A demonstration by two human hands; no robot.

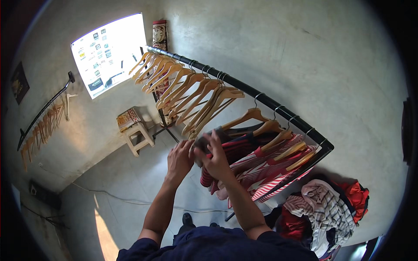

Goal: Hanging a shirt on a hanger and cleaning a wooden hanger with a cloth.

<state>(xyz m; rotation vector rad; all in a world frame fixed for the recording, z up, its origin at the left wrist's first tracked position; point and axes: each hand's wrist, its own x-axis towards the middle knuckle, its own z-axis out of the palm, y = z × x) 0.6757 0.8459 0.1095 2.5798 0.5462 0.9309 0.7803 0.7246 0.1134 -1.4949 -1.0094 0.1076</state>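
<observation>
My left hand (180,157) is raised in front of the rack, fingers bent, at the outer edge of a dark grey garment (203,143). Whether it grips the cloth is hidden. Beside it, my right hand (216,160) is blurred, with fingers spread in front of the same garment. That garment hangs from a wooden hanger (243,118) on the black clothes rail (235,84). To its right hang a dark garment with red stripes (240,148) and several red-and-white striped garments (261,163). Bare wooden hangers (196,94) crowd the rail's left part.
A heap of clothes (326,208) lies by the wall at lower right. A plastic stool (138,135) bears a folded patterned cloth (128,119). A rolled carpet (160,34) stands in the corner. A cable (130,201) crosses the floor. More hangers (49,119) hang from a wall rail (45,109).
</observation>
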